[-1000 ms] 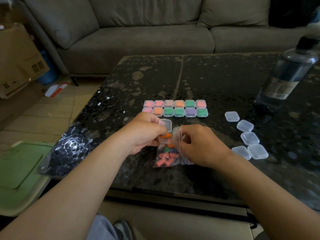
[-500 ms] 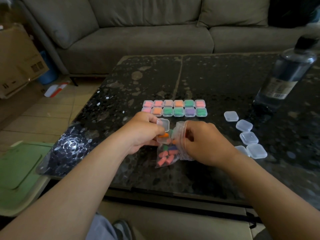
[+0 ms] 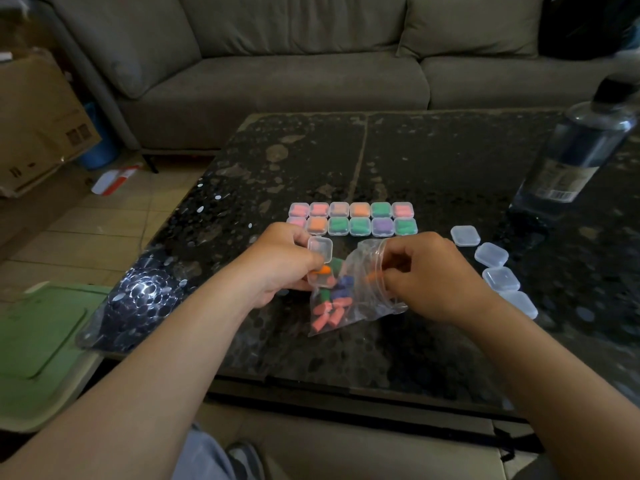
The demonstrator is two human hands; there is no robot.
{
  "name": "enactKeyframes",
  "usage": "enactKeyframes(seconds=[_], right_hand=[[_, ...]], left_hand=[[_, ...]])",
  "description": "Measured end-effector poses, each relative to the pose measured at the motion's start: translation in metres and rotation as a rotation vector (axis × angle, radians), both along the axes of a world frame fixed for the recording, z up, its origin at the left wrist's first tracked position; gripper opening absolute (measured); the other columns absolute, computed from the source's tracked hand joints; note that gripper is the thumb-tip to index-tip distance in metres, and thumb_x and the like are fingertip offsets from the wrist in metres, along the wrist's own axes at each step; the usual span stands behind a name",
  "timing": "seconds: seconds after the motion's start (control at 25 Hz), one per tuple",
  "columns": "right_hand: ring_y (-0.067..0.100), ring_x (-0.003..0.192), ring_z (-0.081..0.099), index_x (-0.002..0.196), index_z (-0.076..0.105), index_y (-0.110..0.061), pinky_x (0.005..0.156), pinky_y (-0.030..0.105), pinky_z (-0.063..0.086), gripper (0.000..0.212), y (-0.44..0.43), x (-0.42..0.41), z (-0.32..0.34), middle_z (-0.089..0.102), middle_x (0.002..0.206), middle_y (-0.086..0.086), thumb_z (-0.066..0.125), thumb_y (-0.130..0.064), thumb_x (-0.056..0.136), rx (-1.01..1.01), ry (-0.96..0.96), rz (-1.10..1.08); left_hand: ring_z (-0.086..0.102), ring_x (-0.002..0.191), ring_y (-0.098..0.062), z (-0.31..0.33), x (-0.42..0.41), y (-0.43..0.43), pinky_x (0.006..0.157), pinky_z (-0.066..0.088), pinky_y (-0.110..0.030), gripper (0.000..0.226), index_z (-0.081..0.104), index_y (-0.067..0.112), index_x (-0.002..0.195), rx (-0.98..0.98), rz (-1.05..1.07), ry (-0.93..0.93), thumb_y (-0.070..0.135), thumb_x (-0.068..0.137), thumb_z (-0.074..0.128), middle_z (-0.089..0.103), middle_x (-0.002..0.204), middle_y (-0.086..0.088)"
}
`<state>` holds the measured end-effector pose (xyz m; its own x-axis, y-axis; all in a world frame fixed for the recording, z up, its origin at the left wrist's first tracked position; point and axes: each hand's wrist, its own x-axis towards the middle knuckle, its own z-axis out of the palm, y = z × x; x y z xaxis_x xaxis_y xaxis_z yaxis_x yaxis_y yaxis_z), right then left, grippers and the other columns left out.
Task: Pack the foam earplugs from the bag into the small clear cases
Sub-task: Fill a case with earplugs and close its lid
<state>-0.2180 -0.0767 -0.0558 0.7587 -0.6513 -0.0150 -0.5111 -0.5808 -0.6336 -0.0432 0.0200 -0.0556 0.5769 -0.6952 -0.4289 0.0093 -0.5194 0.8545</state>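
left hand [image 3: 280,268] gripping one open case [image 3: 319,251] (lid up, one orange earplug [image 3: 323,270] inside), right hand [image 3: 429,275] pinching a second earplug [image 3: 374,276] at the bag [image 3: 349,299] mouth, dead centre, twelve filled cases [image 3: 353,219] at 12 o'clock, four empty cases [image 3: 491,254] at 3, one bottle [image 3: 575,157] at 2

On the tabletop [image 3: 433,161], two rows of filled cases [image 3: 351,218] sit side by side at the centre of the frame. Just below them the left hand [image 3: 280,265] holds an open case [image 3: 319,258], touching the bag [image 3: 360,299] that lies to its right. Loose earplugs [image 3: 329,313] lie in the bag's lower left end. The right hand [image 3: 433,275] pinches an earplug [image 3: 373,277] at the bag's mouth. Empty cases [image 3: 491,254] run in a slanting line at right. A bottle [image 3: 571,157] stands at upper right, and a sofa [image 3: 277,64] spans the top behind the tabletop.
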Motion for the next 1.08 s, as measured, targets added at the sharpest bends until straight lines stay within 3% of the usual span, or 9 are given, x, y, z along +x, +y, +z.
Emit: enactKeyframes(seconds=[0.24, 0.4, 0.6, 0.76, 0.84, 0.96, 1.08], right_hand=[[0.004, 0.081, 0.065, 0.080, 0.067, -0.032, 0.065, 0.014, 0.049, 0.026, -0.003, -0.003, 0.003, 0.067, 0.084, -0.015, 0.072, -0.007, 0.084, 0.046, -0.126, -0.094], [0.005, 0.076, 0.064, 0.076, 0.065, -0.030, 0.065, 0.020, 0.052, 0.023, -0.003, -0.004, 0.005, 0.067, 0.079, -0.013, 0.072, -0.010, 0.084, 0.030, -0.244, -0.132], [0.003, 0.067, 0.061, 0.078, 0.065, -0.025, 0.055, 0.025, 0.051, 0.017, -0.002, -0.003, 0.006, 0.063, 0.069, -0.011, 0.066, -0.010, 0.085, 0.076, -0.385, -0.165], [0.010, 0.065, 0.061, 0.079, 0.069, -0.023, 0.057, 0.033, 0.056, 0.019, -0.001, -0.002, 0.006, 0.065, 0.070, -0.007, 0.064, -0.006, 0.086, 0.152, -0.486, -0.121], [0.010, 0.069, 0.063, 0.082, 0.072, -0.024, 0.059, 0.030, 0.057, 0.019, 0.000, -0.001, 0.004, 0.067, 0.073, -0.008, 0.067, -0.006, 0.087, 0.131, -0.487, -0.078], [0.004, 0.074, 0.062, 0.085, 0.074, -0.027, 0.062, 0.015, 0.049, 0.019, 0.002, 0.000, -0.001, 0.066, 0.078, -0.014, 0.073, -0.008, 0.086, 0.068, -0.455, -0.025], [0.004, 0.074, 0.063, 0.085, 0.076, -0.028, 0.063, 0.012, 0.047, 0.020, 0.002, 0.001, -0.004, 0.070, 0.080, -0.015, 0.075, -0.008, 0.084, 0.060, -0.459, 0.001]], left_hand=[[0.078, 0.083, -0.025, 0.000, 0.002, 0.001, 0.081, 0.064, -0.045, 0.020, 0.068, 0.013, 0.100, 0.016, 0.005, -0.059, -0.004, 0.090, 0.067, 0.073, 0.105, -0.015], [0.075, 0.091, -0.028, 0.002, 0.000, -0.002, 0.086, 0.062, -0.051, 0.023, 0.072, 0.021, 0.091, -0.124, 0.078, -0.211, 0.001, 0.080, 0.075, 0.075, 0.093, -0.011], [0.075, 0.096, -0.030, 0.007, -0.011, -0.004, 0.083, 0.062, -0.045, 0.024, 0.071, 0.011, 0.103, -0.319, 0.060, 0.023, -0.005, 0.086, 0.071, 0.077, 0.101, -0.013], [0.074, 0.076, -0.020, 0.012, -0.019, -0.002, 0.067, 0.060, -0.034, 0.021, 0.069, 0.007, 0.106, -0.352, 0.009, 0.154, -0.007, 0.090, 0.066, 0.075, 0.093, -0.011], [0.072, 0.070, -0.017, 0.013, -0.021, -0.002, 0.068, 0.060, -0.036, 0.022, 0.068, 0.006, 0.108, -0.351, -0.013, 0.179, -0.008, 0.091, 0.065, 0.075, 0.091, -0.012], [0.070, 0.066, -0.014, 0.013, -0.022, -0.002, 0.069, 0.058, -0.036, 0.021, 0.067, 0.006, 0.109, -0.352, -0.035, 0.224, -0.006, 0.092, 0.065, 0.074, 0.089, -0.011], [0.070, 0.066, -0.014, 0.014, -0.025, -0.002, 0.067, 0.059, -0.033, 0.023, 0.067, 0.006, 0.112, -0.356, -0.052, 0.285, -0.005, 0.092, 0.065, 0.074, 0.088, -0.009]])
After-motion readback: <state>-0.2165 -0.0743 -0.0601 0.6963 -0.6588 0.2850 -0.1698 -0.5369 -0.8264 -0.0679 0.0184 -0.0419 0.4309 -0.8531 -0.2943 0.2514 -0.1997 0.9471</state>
